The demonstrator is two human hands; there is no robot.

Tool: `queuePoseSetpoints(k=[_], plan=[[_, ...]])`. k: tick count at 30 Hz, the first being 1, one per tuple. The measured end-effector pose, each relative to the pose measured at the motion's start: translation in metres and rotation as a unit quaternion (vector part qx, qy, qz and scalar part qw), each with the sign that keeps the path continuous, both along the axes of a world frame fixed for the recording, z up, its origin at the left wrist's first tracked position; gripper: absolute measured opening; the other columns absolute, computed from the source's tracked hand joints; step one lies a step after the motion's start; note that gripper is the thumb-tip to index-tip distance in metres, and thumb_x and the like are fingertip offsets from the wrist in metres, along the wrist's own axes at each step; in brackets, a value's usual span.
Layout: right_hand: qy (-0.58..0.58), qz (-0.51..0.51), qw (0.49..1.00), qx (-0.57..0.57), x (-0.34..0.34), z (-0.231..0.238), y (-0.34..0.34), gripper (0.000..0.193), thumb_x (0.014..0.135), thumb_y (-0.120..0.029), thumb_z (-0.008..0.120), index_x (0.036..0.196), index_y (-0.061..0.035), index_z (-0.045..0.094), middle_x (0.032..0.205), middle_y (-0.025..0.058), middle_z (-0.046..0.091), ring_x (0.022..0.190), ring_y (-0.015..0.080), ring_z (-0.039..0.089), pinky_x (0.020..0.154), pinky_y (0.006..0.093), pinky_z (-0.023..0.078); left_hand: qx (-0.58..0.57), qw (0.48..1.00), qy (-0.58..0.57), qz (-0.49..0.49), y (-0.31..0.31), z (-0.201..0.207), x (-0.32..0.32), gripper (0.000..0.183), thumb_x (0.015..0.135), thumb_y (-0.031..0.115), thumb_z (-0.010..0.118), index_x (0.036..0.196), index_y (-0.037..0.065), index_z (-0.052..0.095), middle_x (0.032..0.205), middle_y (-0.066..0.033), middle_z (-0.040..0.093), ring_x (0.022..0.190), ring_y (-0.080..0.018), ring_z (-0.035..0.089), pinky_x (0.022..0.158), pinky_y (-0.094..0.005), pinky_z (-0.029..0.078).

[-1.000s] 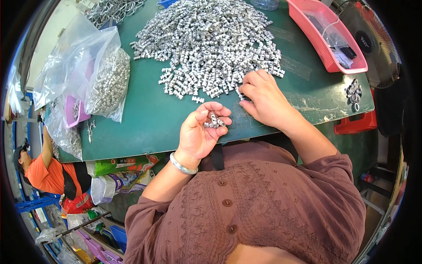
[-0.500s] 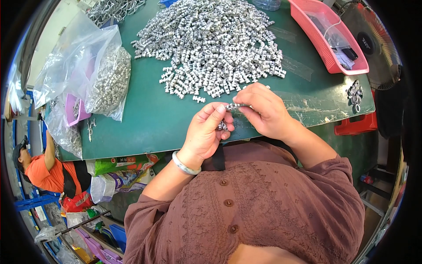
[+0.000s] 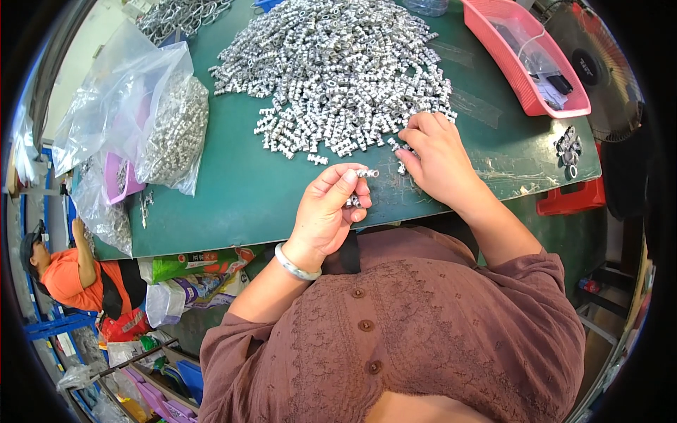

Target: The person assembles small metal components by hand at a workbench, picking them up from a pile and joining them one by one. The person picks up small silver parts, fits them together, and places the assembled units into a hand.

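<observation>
My left hand (image 3: 328,201) is closed above the front edge of the green table (image 3: 233,211). Between its thumb and forefinger sticks out a small silvery metal part (image 3: 366,173) with a ring at its end. More such pieces (image 3: 355,201) show lower down among the curled fingers. My right hand (image 3: 437,155) rests at the near right edge of a big heap of similar metal parts (image 3: 338,63). Its thumb and fingers are bent around a metal part (image 3: 397,146), partly covered by the fingertips. One loose part (image 3: 318,159) lies just in front of the heap.
Left on the table stand clear plastic bags (image 3: 173,134) of metal parts and a purple container (image 3: 120,176). A pink basket (image 3: 518,70), a fan (image 3: 592,70) and dark rings (image 3: 568,149) are at the right. A person in orange (image 3: 70,275) is at far left.
My right hand has moved away from the left hand, forward and right to the heap's edge. The left hand keeps its hold, and the ringed end of its part is now uncovered.
</observation>
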State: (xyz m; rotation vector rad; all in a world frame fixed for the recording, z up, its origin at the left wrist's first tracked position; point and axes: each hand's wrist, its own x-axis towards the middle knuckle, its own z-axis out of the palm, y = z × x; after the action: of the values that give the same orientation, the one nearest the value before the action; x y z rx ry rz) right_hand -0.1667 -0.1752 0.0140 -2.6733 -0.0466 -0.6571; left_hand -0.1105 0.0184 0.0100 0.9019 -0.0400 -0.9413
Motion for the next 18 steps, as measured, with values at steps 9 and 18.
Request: queuePoseSetpoints(k=[9,18], plan=[[0.008,-0.010,1.000,-0.020,0.005,0.002,0.003,0.008,0.069,-0.013,0.065,0.069,-0.0054,0.062,0.085,0.0057,0.050,0.085,0.0249,0.046,0.076,0.0361,0.036,0.010,0.999,-0.016,0.033,0.002,-0.002,0.002,0.019,0.088,0.022,0.050,0.093,0.005,0.053,0.079,-0.0074,0.057,0.068,-0.0163,0.056,0.051,-0.0218,0.042],[-0.035,0.104,0.982,0.153,0.007,0.002,0.011,0.011,0.070,-0.006,0.062,0.079,-0.0047,0.056,0.079,0.0073,0.053,0.077,0.0271,0.050,0.068,0.0375,0.040,0.007,1.000,0.006,0.012,0.000,0.003,0.003,0.023,0.089,0.025,0.047,0.094,0.004,0.053,0.086,-0.0110,0.059,0.072,-0.0209,0.060,0.054,-0.0256,0.049]])
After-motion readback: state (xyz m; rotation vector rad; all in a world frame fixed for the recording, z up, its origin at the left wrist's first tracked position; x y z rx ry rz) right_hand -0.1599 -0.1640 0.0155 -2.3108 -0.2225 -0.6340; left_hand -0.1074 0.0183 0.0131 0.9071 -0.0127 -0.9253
